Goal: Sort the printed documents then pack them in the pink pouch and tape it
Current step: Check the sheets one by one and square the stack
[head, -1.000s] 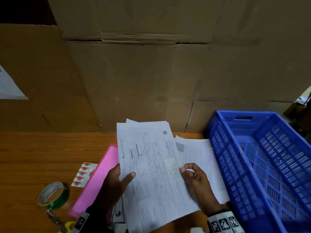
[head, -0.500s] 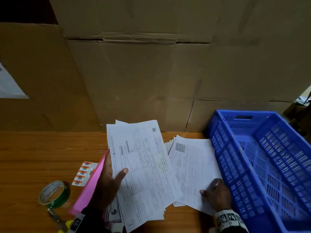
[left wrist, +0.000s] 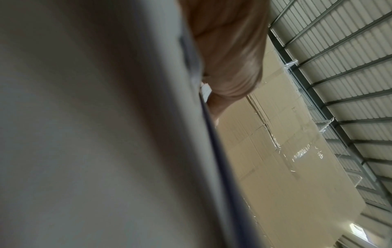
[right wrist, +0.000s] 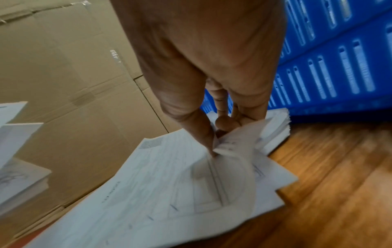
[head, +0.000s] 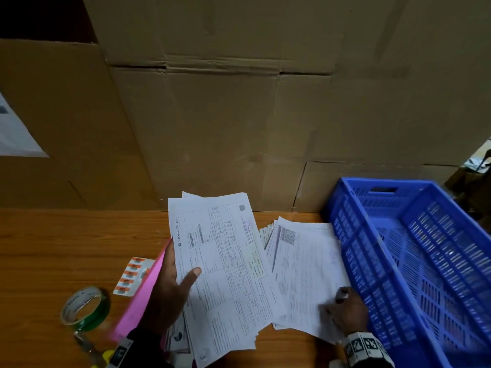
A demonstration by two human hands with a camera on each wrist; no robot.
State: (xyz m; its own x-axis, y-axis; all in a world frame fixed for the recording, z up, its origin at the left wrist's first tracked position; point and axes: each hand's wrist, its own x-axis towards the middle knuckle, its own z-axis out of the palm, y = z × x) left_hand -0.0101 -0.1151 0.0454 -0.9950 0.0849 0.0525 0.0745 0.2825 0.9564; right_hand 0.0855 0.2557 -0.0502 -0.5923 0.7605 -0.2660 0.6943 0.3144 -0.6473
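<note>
Head view: cardboard boxes (head: 239,115) stacked as a wall behind a wooden table (head: 53,248); no writing legible on them. A white sheet (head: 16,134) is stuck on the left box, its print unreadable.

Blue slotted crate (head: 414,261) stands on the right part of the table, its near long wall just beside the papers. Nothing can be made out inside it.

Held stack of papers (head: 225,266): raised, tilted, top sheet a printed form with tables and barcodes. Letterhead along the left edge reads "WONDERCHEF". Remaining print too small to read. Left hand (head: 170,290) grips this stack from the left edge, thumb across the top sheet, fingers behind.

Flat pile of papers (head: 305,266) lies on the table between the held stack and the crate. Top sheet carries a QR code at its upper left corner. Right hand (head: 345,312) is on its near corner; right wrist view shows thumb and fingers pinching a lifted, curled sheet (right wrist: 233,151).

Pink pouch (head: 140,296) lies on the table, partly under the left hand and held stack.

Green tape roll (head: 85,309) sits left of the pouch, near the table edge.

Sticker strip (head: 131,274) with orange labels lies touching the pouch's left edge; text unreadable.
</note>
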